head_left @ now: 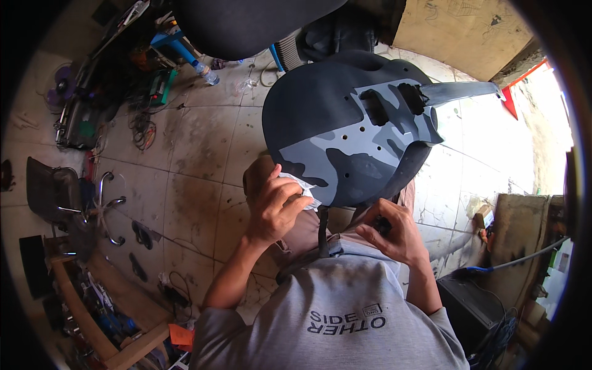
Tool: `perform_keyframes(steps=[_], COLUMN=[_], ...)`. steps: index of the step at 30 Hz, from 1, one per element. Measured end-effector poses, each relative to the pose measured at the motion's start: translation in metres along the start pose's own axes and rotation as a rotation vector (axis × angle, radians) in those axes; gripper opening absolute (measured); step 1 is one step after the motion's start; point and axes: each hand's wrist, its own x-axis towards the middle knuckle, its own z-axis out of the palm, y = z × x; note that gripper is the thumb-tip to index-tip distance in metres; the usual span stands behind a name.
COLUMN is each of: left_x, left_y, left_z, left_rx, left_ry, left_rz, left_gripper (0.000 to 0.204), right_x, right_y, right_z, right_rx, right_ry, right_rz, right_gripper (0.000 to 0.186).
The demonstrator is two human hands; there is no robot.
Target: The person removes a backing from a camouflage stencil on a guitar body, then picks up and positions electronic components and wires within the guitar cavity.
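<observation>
An electric guitar body point(357, 166) with its neck point(462, 92) attached lies over my knees, painted in a grey and black camouflage pattern. Empty pickup cavities and several small holes show in its top. My left hand point(277, 206) is at the body's lower left edge, its fingers closed on a thin white sheet point(303, 188) that looks folded and lies against the painted surface. By the near right edge of the body, my right hand point(398, 231) is curled. Something dark shows within its fingers, too shadowed to make out.
A black rounded seat or cushion point(246, 24) hangs over the top edge. On the tiled floor stand a water bottle point(206, 73), an office chair point(61, 191) and a wooden rack of tools point(86, 308). A black box point(475, 308) stands at the lower right.
</observation>
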Motion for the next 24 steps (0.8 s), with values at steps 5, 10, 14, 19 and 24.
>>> perform_keyframes(steps=[5, 10, 14, 19, 24], left_x=[0.004, 0.007, 0.006, 0.012, 0.019], left_y=[-0.002, -0.002, -0.001, -0.011, 0.026], left_z=[0.005, 0.006, 0.001, -0.025, -0.034], left_rx=[-0.074, -0.16, -0.167, -0.381, -0.451], left_ry=[0.072, 0.186, 0.208, 0.392, 0.267], left_rz=[-0.078, -0.201, -0.278, -0.408, -0.315], left_gripper=[0.023, 0.026, 0.014, 0.019, 0.024], right_x=[0.002, 0.01, 0.015, 0.02, 0.019], right_y=[-0.002, -0.008, -0.013, -0.002, 0.003], right_z=[0.017, 0.022, 0.021, 0.026, 0.037], right_rx=[0.043, 0.035, 0.095, 0.142, 0.637], right_ry=[0.022, 0.017, 0.055, 0.149, 0.078], right_rz=[-0.011, -0.008, 0.032, 0.012, 0.079], right_gripper=[0.028, 0.028, 0.027, 0.03, 0.041])
